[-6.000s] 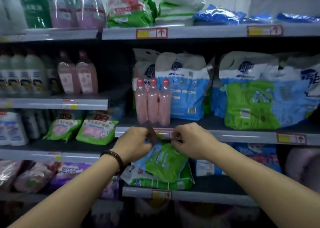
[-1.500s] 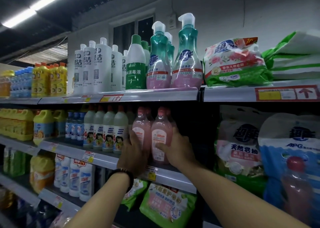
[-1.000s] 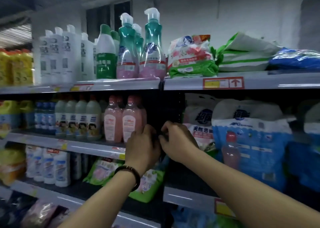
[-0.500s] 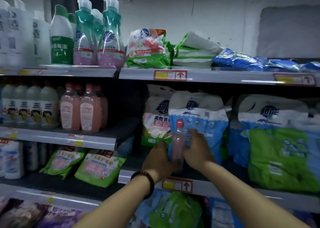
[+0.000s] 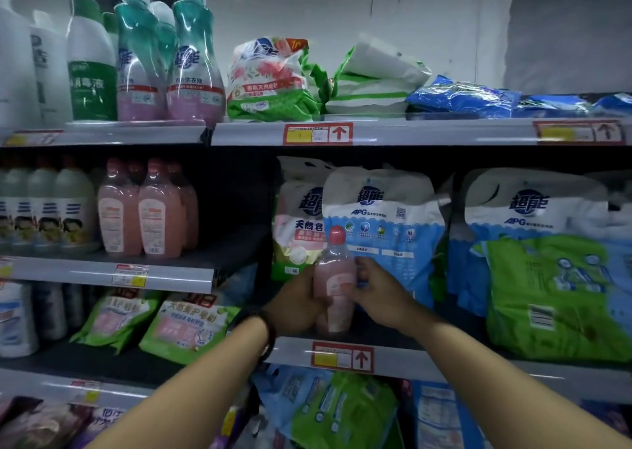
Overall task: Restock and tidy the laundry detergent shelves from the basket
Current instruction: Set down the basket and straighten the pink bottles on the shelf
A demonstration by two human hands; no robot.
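Seemingly midway: one pink bottle (image 5: 333,277) with a red cap stands upright at the near edge of the middle shelf (image 5: 444,363), right bay, just in front of a blue-and-white detergent bag (image 5: 386,216). It is well apart from the matching pink bottles (image 5: 143,216) lined up in the left bay, where dark bare shelf shows to their right. The left hand (image 5: 294,306) has its fingers curled round the bottle's left side, and the right hand (image 5: 379,294) pinches its right side at the label. The hands cover the bottle's base, so it may be resting on the shelf or just lifted. By my reading this stray belongs with its group, and moving it is what remains here; the basket is out of view, so the stock left cannot be judged.

Shelves are grey metal with price tags (image 5: 342,359) along the front lips. A pale wall (image 5: 410,21) rises behind the top shelf (image 5: 427,132), and the aisle is dim.
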